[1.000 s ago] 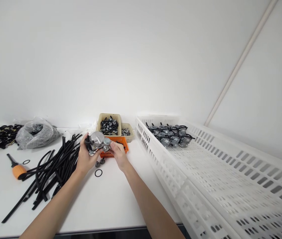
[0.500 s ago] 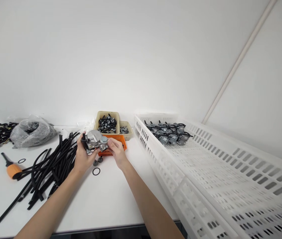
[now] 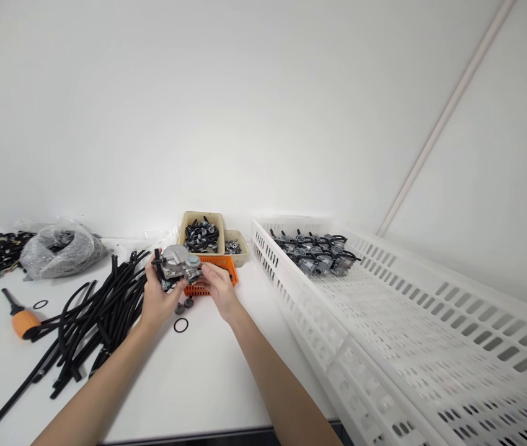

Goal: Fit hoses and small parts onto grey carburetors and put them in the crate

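Note:
A silver metal carburetor (image 3: 175,260) with a round cover and a black fitting on its left side is held up above the table. My left hand (image 3: 157,301) grips its left side and underside. On the other side, the fingers of my right hand (image 3: 219,286) are closed at its right end; whether they also pinch a small part cannot be made out. Just behind and below sits an orange basket (image 3: 233,272), partly hidden by the hands. Two small dark round parts (image 3: 184,305) and a black O-ring (image 3: 180,325) lie beneath on the white table.
Black rubber hoses (image 3: 100,316) are piled left, beside an orange-handled screwdriver (image 3: 25,323) and a bubble-wrap bag (image 3: 61,251). Two cream bins (image 3: 201,215) of small parts stand behind. A long white crate (image 3: 310,322) on the right holds several similar carburetors (image 3: 317,253) at its far end.
The carburetor is slightly tilted compared with before, still in both hands. My right fingers have shifted a little at its right end. The whole view has dropped slightly.

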Demonstrator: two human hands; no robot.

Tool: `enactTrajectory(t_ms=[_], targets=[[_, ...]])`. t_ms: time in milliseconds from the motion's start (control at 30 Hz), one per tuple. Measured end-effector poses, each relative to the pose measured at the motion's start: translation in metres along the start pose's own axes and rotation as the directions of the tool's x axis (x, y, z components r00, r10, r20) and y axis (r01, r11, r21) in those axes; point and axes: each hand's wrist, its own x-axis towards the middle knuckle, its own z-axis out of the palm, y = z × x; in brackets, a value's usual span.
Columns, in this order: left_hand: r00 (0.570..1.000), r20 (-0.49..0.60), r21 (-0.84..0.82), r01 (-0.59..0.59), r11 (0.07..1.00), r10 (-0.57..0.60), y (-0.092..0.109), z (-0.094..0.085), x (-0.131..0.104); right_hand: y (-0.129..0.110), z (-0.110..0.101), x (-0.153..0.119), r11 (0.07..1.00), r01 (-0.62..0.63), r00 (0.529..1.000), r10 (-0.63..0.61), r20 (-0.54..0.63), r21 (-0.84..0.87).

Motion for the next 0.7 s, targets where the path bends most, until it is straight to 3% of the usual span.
enactTrajectory(t_ms=[433,567,700], targets=[[0.989,0.010,-0.007,0.145,0.989,-0.145,0.015,-0.001,0.004,-0.001,0.001,-0.001,0.983,-0.136,0.990,0.141,-0.031,0.126],[0.980,0.084,-0.066,0.186,0.980,-0.180,0.021,0.000,0.005,0.002,-0.004,0.001,0.988,-0.146,0.989,0.144,0.043,0.052],[0.956,0.139,-0.171,0.279,0.945,-0.257,0.024,0.001,0.004,0.005,-0.006,0.004,0.992,-0.093,0.996,0.091,-0.023,-0.084]])
